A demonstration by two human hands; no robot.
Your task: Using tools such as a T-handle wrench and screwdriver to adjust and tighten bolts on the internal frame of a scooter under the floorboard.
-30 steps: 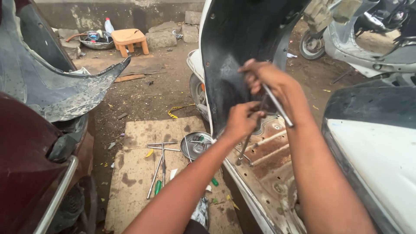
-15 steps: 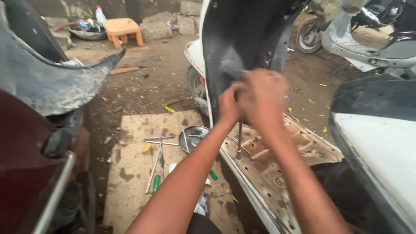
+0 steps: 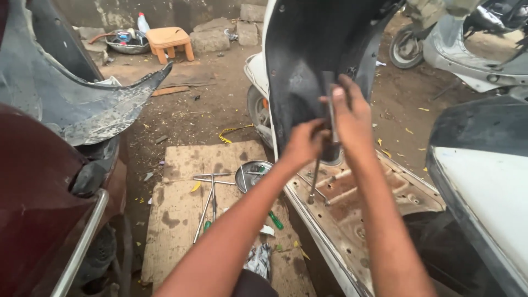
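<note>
My left hand (image 3: 305, 144) and my right hand (image 3: 350, 118) both grip a long metal T-handle wrench (image 3: 315, 179). Its shaft stands nearly upright, with the tip down on the bare, rusty floorboard (image 3: 374, 212) of a stripped white scooter. My right hand holds the upper part of the tool against the black inner front panel (image 3: 313, 60); my left hand wraps the shaft just below. The tool's top is partly hidden by my fingers.
A cardboard sheet (image 3: 181, 220) on the dirt ground carries several long wrenches (image 3: 209, 201), a green-handled screwdriver (image 3: 275, 220) and a metal bowl (image 3: 252, 175). A maroon vehicle with a grey bumper (image 3: 82, 110) stands left, a white body panel (image 3: 484, 187) right, an orange stool (image 3: 170, 41) far back.
My right hand has risen along the tool and now sits above my left hand. The wrench has swung from slanted to nearly upright on the floorboard, and the view has shifted a little.
</note>
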